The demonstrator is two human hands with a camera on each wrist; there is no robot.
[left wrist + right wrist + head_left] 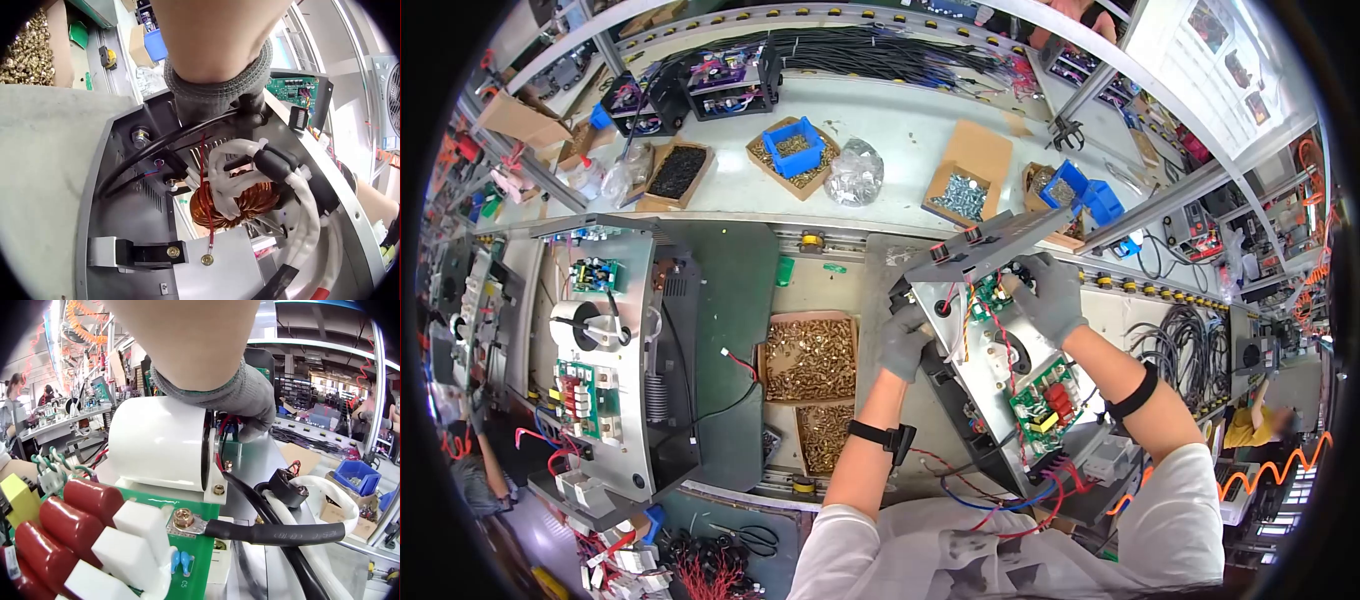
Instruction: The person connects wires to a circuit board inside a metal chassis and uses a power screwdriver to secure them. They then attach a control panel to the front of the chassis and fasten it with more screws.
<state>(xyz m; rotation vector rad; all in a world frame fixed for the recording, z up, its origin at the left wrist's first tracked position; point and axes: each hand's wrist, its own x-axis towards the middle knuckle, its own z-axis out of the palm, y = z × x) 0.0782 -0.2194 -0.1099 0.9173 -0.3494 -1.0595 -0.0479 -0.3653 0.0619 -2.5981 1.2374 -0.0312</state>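
Observation:
An opened machine chassis [985, 370] lies tilted before the person. The grey-gloved left hand [903, 343] is at its left side; in the left wrist view that hand [215, 103] reaches inside, beside a black cable [150, 147] and above a copper coil [250, 201]. Its fingertips are partly hidden, and a grip cannot be made out. Over the small green board [992, 292] behind the front panel [990, 245] is the gloved right hand [1048, 295]. The right wrist view shows this hand [240, 400] bent down behind a white cylinder [159, 444], near wires, its fingertips partly hidden.
A second open chassis [605, 360] stands at left. Between the two are boxes of brass fittings [810, 360]. Behind, a shelf [890, 215] holds screw boxes [965, 190] and blue bins [795, 150]. Coiled black cables [1190, 350] lie at right; loose red and blue wires [1000, 505] hang near the body.

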